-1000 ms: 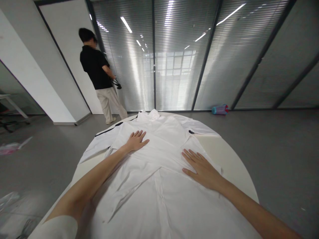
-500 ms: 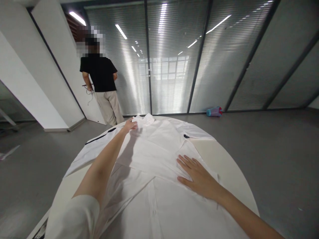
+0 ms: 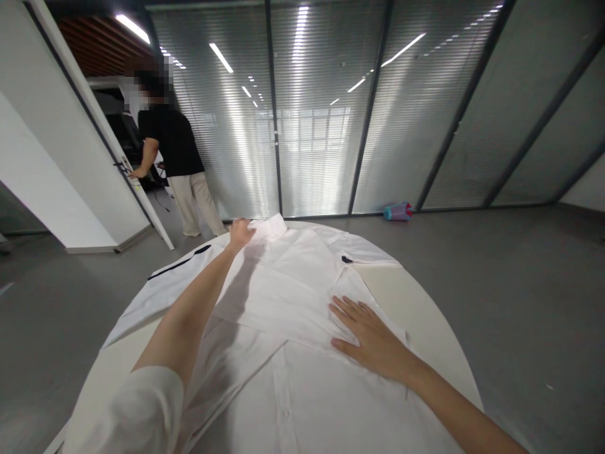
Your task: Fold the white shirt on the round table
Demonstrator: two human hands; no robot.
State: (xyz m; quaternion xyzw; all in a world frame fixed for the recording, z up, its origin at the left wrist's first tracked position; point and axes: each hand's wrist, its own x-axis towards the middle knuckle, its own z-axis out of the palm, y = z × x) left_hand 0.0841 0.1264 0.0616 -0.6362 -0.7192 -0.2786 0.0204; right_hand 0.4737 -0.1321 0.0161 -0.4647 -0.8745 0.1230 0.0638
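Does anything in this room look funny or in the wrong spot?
Yes, a little: a small blue-and-red striped cylinder lies tipped on its side on the grey floor by the glass wall, all alone, far from the white shirt.

Two bare hands were counted, one left hand (image 3: pixel 241 234) and one right hand (image 3: pixel 371 340), both the wearer's own. One white button-front shirt (image 3: pixel 288 284) was seen on one round worktop (image 3: pixel 416 309). One co-worker (image 3: pixel 172 135) was visible beyond it, beside one open door (image 3: pixel 111 151). One blue-and-pink striped cylinder (image 3: pixel 397 212) was seen lying on the grey floor (image 3: pixel 520 302).
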